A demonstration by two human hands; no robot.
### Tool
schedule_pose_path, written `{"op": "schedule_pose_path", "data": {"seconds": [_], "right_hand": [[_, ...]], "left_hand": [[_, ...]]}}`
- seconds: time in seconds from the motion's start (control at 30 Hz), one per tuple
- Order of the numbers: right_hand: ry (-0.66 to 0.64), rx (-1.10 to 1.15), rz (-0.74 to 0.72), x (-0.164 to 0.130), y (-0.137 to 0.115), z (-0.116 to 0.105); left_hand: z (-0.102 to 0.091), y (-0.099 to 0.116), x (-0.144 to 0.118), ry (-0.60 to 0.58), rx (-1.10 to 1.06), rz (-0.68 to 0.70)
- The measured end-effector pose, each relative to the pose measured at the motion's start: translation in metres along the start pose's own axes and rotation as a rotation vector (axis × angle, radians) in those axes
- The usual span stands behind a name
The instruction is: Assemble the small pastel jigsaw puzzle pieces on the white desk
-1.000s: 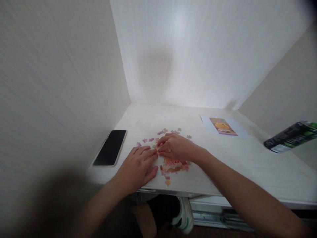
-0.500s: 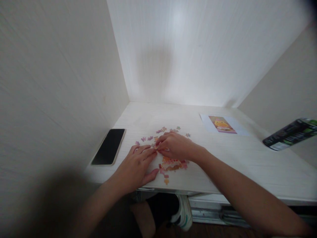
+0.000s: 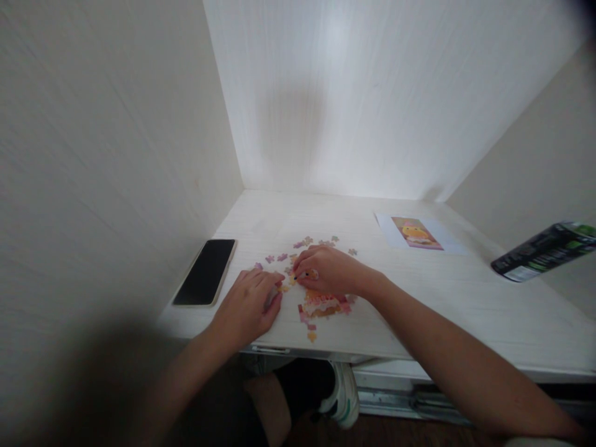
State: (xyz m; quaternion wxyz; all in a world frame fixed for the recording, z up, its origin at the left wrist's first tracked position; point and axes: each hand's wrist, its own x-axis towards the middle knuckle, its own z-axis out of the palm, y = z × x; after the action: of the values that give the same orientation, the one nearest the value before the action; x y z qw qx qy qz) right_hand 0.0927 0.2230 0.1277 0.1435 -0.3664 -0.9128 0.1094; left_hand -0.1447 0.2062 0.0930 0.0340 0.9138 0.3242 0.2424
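A partly joined jigsaw puzzle [image 3: 323, 305] in orange and pink lies near the front edge of the white desk [image 3: 447, 298]. Loose puzzle pieces [image 3: 279, 257] are scattered behind it. My right hand [image 3: 328, 270] rests over the top of the joined part, its fingertips pinching a small piece [image 3: 311, 274]. My left hand [image 3: 249, 304] lies on the desk just left of the puzzle, fingers curled down beside a loose yellow piece [image 3: 284, 287]. Whether it holds anything cannot be told.
A black phone [image 3: 207, 271] lies face down at the desk's left, by the side wall. A printed reference picture [image 3: 416, 233] on white paper lies at the back right. A dark green can [image 3: 542, 251] shows at the right edge. My knee and a shoe [image 3: 344, 397] are below the desk.
My left hand has pulled back toward me and to the left, away from my right hand. The right hand has stayed over the puzzle, now showing a piece at its fingertips.
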Motion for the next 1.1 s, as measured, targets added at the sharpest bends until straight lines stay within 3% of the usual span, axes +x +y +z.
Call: {"op": "schedule_pose_path", "data": {"seconds": [0.27,0.47,0.6,0.87,1.1], "right_hand": [[0.037,0.018,-0.002,0.000,0.002,-0.002],[0.214,0.031,0.069,-0.002,0.015,-0.001],[0.304,0.054,0.121,-0.003,0.024,0.002],[0.320,0.108,0.176,-0.003,0.028,0.006],[0.353,0.134,0.174,-0.002,0.027,0.005]], "left_hand": [[0.003,-0.005,-0.001,0.038,-0.040,-0.018],[0.001,-0.005,0.000,0.066,0.010,-0.113],[0.000,-0.003,0.001,0.047,-0.001,-0.074],[0.001,-0.005,0.002,-0.001,-0.055,-0.064],[0.004,-0.004,-0.003,0.110,-0.015,0.016]]}}
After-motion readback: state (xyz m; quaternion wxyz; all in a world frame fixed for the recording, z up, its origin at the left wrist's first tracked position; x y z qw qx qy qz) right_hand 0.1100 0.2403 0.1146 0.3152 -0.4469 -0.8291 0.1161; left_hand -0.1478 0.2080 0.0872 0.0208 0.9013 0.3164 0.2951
